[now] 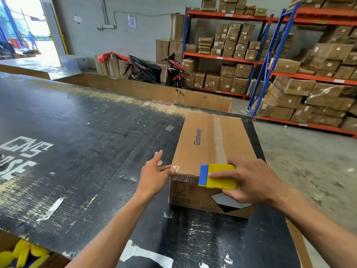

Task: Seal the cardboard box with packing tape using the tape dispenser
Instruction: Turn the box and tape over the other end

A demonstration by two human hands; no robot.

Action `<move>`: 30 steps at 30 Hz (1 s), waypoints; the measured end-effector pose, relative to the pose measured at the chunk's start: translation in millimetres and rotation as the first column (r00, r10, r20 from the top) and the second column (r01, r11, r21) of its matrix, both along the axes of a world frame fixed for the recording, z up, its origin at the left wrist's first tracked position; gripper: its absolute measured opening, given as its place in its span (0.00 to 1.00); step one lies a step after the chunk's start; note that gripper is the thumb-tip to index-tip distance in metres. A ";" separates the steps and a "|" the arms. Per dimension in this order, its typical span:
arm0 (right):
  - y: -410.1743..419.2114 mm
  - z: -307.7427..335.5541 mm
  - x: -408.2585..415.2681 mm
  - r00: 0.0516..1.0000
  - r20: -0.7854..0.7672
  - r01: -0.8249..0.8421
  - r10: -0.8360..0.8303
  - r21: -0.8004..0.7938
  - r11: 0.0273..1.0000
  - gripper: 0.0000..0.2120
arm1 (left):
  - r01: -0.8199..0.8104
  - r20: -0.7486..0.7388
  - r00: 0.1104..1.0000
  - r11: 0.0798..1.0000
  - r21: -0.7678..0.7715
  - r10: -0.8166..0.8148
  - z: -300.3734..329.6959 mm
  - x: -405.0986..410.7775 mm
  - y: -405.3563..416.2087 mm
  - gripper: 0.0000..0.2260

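Note:
A brown cardboard box (201,136) printed "Glodway" lies on the black worktable (77,132), flaps closed, with a strip of clear tape (219,136) running along its top seam. My right hand (249,180) grips a yellow tape dispenser with a blue cutter end (218,176), pressed against the box's near top edge. Clear tape stretches from the dispenser leftward along that edge to the near left corner. My left hand (154,175) is open, fingers spread, its fingertips touching the taped corner of the box.
A metal strip (52,208) lies on the table at the left. Yellow items sit in a carton (21,254) at the bottom left. A large open cardboard bin (154,91) stands behind the table. Shelves of boxes (289,64) and two motorbikes (154,70) fill the background.

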State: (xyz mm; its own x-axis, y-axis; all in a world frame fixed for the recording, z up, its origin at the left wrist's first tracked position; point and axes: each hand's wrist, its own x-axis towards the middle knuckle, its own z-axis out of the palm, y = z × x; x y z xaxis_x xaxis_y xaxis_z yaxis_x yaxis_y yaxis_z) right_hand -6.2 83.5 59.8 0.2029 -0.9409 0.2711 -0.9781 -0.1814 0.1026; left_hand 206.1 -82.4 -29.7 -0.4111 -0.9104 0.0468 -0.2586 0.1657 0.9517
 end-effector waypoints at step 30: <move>0.8 1.0 0.1 0.990 -0.120 0.081 -0.069 0.103 0.991 0.24 | 0.834 0.814 0.550 0.176 -0.523 -0.186 -18.5 -40.7 -58.5 0.35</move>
State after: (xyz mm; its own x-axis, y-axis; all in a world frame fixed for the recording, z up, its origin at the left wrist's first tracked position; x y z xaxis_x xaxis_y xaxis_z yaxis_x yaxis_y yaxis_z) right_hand -6.1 84.2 60.8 0.1546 -0.9771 0.1461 -0.9720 -0.1239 0.1995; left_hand 165.3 -140.9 -48.2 -0.9874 -0.0385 0.1533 -0.0478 0.9972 -0.0576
